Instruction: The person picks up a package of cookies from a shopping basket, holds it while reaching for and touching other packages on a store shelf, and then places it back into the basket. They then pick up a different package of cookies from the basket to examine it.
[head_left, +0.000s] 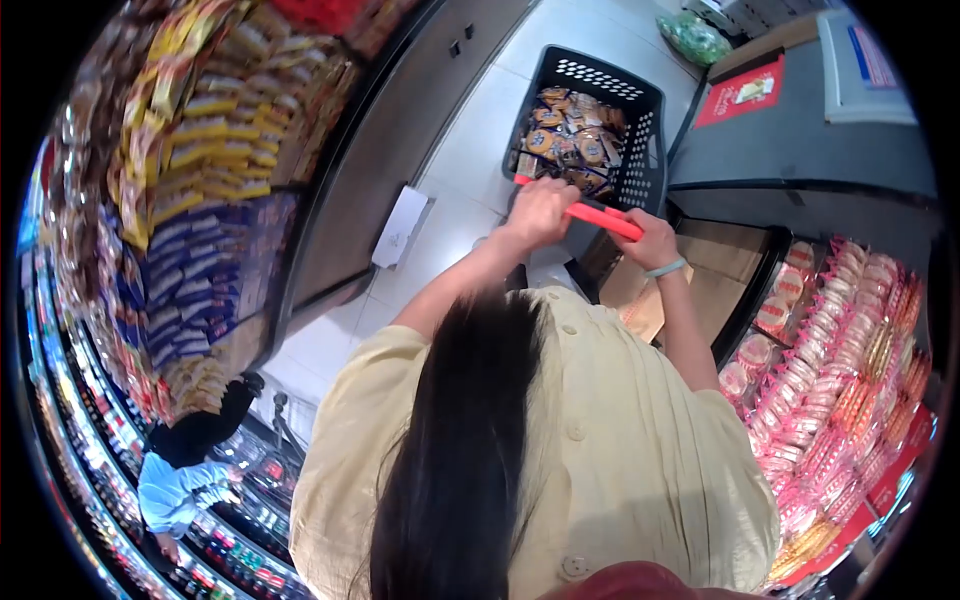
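I see the big snack display (390, 150) up on the left, and there's the black basket (645, 140), far centre over pale tiles, wrapped packets (575, 140) heaped inside! On its near side, left hand (540, 212) and right hand (652, 243), fingers curled tight round the red handle (597, 215), a pale band (666, 268) on the right wrist!

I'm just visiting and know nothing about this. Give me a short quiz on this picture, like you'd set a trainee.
1. Which wrist wears the pale band, left or right?

2. True or false: the left hand and the right hand both grip the red handle.

3. The black basket holds:
a) loose fruit
b) wrapped packets
c) bottles

Key: 1. Right. 2. True. 3. b.
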